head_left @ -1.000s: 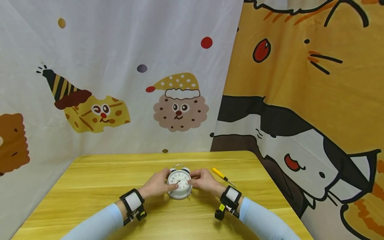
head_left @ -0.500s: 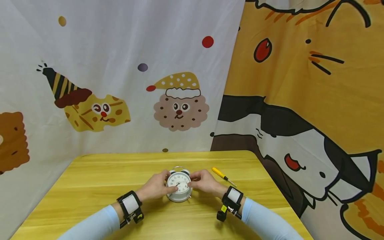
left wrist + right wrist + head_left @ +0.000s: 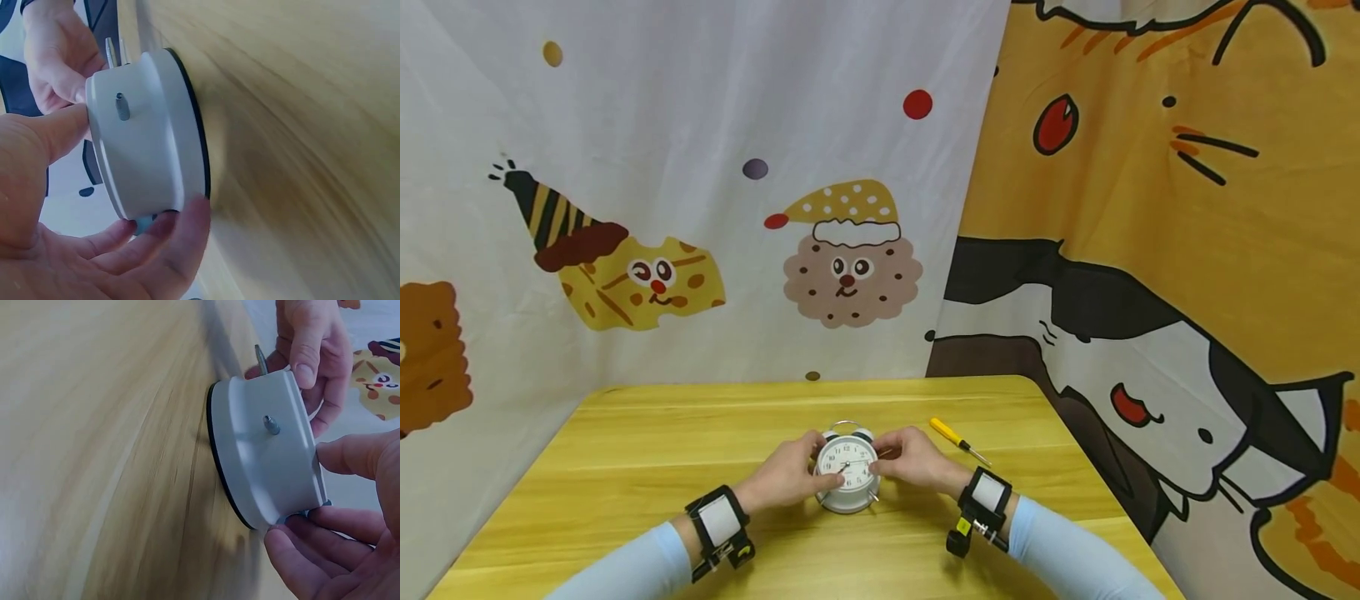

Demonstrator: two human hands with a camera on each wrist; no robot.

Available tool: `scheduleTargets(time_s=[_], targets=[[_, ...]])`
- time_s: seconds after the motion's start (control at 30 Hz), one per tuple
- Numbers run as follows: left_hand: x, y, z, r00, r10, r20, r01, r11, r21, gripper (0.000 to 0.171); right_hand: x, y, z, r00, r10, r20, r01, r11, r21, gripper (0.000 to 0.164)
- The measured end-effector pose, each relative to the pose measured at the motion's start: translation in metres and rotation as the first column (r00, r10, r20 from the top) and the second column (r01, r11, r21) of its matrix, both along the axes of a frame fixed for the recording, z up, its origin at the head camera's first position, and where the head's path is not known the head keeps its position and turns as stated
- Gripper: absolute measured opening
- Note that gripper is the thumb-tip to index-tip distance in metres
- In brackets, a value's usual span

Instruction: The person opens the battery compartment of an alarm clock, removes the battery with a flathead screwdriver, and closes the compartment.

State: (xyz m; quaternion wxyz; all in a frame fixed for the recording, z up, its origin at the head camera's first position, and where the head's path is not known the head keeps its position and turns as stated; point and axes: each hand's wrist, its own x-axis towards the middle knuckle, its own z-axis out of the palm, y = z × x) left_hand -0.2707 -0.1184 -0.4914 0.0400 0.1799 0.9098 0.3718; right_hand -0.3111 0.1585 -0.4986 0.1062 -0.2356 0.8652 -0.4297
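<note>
A white twin-bell alarm clock [image 3: 848, 502] is at the middle of the table, its round face tilted up toward me. My left hand [image 3: 788, 473] grips its left side, thumb on the front rim and fingers behind. On the other side my right hand [image 3: 917, 458] holds it the same way, thumb at the edge of the dial. Two thin metal legs stick out of the casing [image 3: 140, 137] at its lower side in the left wrist view. The black-edged back [image 3: 219, 450] of the clock is close over the wood in the right wrist view.
A screwdriver [image 3: 953, 436] with a yellow handle lies to the right of the right hand, its tip pointing right and toward me. The light wooden table [image 3: 662, 433] ends at a printed cartoon curtain [image 3: 685, 125] behind it.
The alarm clock has shifted slightly toward me with both hands still gripping it. The screwdriver has not moved.
</note>
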Motion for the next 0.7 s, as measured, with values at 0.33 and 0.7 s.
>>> scheduleTargets(time_s=[0.33,0.7], targets=[[0.003,-0.006,-0.003,0.982,-0.102,-0.159,0.092,0.993,-0.069,0.083,0.004,0.009,-0.003,0.956,0.146,-0.256,-0.111,0.983,0.146,0.062],[0.007,-0.019,-0.002,0.949,-0.27,-0.16,0.237,0.95,-0.202,0.111,0.013,0.023,-0.009,0.859,0.329,-0.393,-0.145,0.891,0.43,0.111]])
